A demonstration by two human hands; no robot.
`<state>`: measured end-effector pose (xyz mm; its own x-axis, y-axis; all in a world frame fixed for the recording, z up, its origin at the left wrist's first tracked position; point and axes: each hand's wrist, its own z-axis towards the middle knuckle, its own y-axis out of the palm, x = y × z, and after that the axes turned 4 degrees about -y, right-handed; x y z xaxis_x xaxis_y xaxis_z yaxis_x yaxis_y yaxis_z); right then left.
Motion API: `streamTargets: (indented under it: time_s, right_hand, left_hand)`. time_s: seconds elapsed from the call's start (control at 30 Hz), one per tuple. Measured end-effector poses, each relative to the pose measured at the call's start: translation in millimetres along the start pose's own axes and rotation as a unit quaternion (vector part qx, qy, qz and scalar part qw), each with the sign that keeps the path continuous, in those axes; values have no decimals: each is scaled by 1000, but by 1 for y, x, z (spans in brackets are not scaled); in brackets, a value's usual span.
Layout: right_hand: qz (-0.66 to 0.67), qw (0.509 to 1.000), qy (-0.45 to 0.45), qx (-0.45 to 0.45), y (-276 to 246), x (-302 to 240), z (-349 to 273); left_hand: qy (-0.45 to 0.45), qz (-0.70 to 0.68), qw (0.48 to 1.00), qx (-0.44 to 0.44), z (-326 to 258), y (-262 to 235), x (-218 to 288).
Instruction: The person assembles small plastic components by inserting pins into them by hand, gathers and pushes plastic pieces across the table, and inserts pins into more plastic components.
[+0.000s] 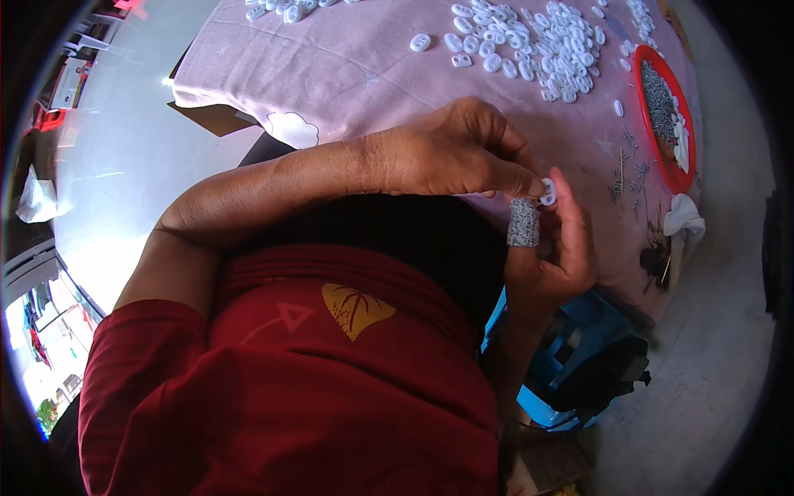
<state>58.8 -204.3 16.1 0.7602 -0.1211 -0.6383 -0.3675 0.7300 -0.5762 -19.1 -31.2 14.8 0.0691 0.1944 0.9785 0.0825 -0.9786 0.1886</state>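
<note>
Close to the table's near edge, both hands meet at one small white oval plastic piece point(547, 192) with an opening in it. My right hand point(558, 248) pinches the piece between its thumb and forefinger. A grey speckled wrap point(523, 223) covers that thumb. My left hand point(463, 153) reaches across from the left with its fingers closed, and its fingertips press on the same piece. Whether those fingertips also hold a tiny part cannot be made out. Beyond the hands lies a loose heap of similar white oval pieces point(571, 54) on the pink cloth.
A red oval tray point(640, 83) at the right holds many small grey metal parts and some white pieces. Thin metal pins point(637, 178) lie scattered on the pink tablecloth point(331, 66). A white cloth point(683, 217) rests at the right edge. Something blue point(538, 409) stands below.
</note>
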Motion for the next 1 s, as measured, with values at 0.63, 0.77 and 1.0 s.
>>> streamTargets:
  time_s: [0.63,0.77,1.0]
  right_hand:
    - [152,979,135,30,-9,19,15]
    - [239,943,232,14,-14,5,16]
    - [165,974,154,33,-8,22,17]
  left_hand:
    - [47,39,998,-16,0,-4,-4]
    - [32,43,998,-10,-1,-7,4]
    - [59,20,998,-22,2,-6,-2]
